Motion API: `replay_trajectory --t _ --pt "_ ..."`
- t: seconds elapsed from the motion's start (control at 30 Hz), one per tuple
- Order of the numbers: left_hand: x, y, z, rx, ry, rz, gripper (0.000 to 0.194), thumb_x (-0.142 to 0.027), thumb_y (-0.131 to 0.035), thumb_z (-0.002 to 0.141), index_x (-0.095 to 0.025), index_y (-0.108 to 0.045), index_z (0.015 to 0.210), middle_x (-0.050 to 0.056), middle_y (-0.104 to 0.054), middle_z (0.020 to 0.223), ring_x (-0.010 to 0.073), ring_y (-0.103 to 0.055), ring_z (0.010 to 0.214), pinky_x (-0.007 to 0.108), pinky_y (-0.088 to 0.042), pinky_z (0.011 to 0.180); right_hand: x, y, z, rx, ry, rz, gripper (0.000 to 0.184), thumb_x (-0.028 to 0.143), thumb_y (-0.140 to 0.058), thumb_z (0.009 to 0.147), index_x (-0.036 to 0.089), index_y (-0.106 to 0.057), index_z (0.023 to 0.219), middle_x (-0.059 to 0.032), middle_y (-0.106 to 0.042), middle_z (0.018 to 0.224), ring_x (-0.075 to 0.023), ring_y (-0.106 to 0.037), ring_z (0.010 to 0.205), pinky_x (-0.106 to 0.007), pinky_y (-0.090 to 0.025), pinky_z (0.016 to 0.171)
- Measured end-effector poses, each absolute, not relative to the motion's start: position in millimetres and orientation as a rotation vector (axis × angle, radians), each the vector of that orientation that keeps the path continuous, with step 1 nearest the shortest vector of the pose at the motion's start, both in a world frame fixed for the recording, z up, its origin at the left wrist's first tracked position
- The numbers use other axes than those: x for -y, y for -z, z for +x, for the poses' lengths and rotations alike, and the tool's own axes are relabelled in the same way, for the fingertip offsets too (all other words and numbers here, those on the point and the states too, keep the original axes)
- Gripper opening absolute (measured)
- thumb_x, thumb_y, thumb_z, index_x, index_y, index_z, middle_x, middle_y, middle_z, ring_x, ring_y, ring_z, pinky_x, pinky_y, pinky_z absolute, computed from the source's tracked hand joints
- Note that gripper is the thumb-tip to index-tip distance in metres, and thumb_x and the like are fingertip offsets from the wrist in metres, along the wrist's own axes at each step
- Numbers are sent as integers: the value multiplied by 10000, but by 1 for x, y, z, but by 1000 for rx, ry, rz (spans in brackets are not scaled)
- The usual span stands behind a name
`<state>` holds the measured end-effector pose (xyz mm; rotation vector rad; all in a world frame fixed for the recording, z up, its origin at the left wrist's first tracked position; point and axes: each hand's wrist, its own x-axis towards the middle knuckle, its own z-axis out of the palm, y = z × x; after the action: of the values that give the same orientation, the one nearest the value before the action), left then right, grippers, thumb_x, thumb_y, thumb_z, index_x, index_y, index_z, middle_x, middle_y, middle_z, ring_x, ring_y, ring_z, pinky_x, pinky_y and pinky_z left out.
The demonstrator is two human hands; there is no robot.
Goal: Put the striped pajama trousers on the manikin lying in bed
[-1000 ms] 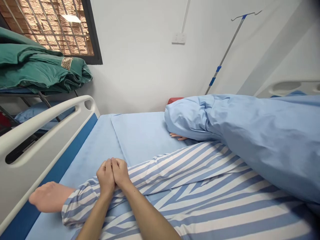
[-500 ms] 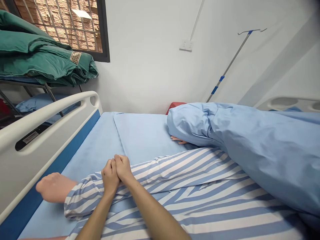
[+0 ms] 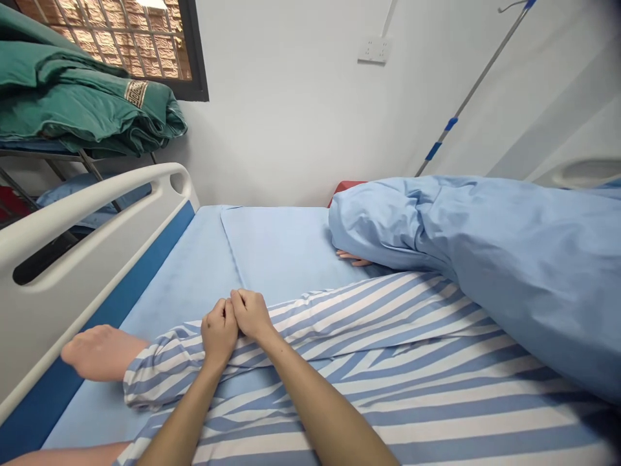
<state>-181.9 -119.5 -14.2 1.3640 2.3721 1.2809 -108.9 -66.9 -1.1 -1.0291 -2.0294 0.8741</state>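
Observation:
My left hand is closed over the lower part of a blue-and-white striped trouser leg, between shin and knee. Right beside it, knuckles nearly touching, my right hand is closed on the same trouser leg. The fingertips of both are hidden on the far side. Out of the trouser cuff to the left comes a bare foot of the lying figure. The other leg lies nearer to me, its bare ankle at the bottom left edge.
A light-blue quilt is folded back on the right, with the figure's hand under its edge. The bed's footboard stands at left. Green bedding is piled beyond it. An IV pole leans into view by the wall.
My view has tilted down a little and come closer. Both hands have shifted slightly right along the trouser leg, away from the foot, staying closed and side by side.

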Motion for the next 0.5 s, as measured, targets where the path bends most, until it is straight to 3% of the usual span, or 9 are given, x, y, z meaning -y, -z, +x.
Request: replay_trajectory --t 0.23,0.37,0.5 --pt "114 -21 -170 -2305 -1213 1433 309 -325 -351 829 -195 -368 549 -39 -410 489 100 -351 509 237 -249 527 58 -4 -107 1664 -1165 -924 403 374 -360 858 177 -388 508 45 -363 486 -89 -333 503 -214 -261 493" --pt "96 -53 -146 -2108 -1476 1364 354 -356 -391 807 -200 -290 506 -50 -304 468 92 -326 493 225 -267 497 48 -6 -105 1225 -1586 -806 316 396 -404 793 189 -371 556 57 -317 494 -82 -295 480 -212 -282 464" --pt "80 -39 -131 -2156 -1635 1120 331 -308 -394 792 -203 -299 493 -53 -307 461 92 -319 491 226 -272 495 41 -6 -104 918 -1696 -882 267 359 -445 745 205 -330 561 69 -275 480 -78 -259 455 -216 -272 432"
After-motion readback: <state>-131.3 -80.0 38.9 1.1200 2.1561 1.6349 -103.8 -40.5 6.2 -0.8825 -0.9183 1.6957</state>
